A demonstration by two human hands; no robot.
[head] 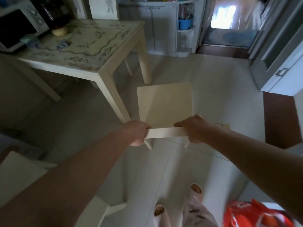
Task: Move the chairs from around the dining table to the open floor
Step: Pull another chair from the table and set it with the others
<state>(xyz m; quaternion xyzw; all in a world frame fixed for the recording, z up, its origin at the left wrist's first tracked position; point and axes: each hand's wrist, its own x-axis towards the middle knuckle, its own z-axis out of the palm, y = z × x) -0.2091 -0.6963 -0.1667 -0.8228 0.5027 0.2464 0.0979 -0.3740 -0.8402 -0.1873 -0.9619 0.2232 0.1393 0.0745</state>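
Slippers [196, 189] on your feet sit lowest in view, with a red plastic bag [249, 213] just to their right; what it holds cannot be made out. Ahead of them, your left hand [138, 133] and right hand [195, 128] each curl their fingers tightly over the top rail [165, 132] of a pale wooden chair [164, 104], one hand towards each end. The chair's seat faces away from you, over the tiled floor [213, 112] just right of the dining table [98, 72]'s near corner and apart from it. On the table's far left stands a microwave [18, 28]. Beyond, on a corner shelf, a blue container [185, 23] holds upright items too blurred to name.
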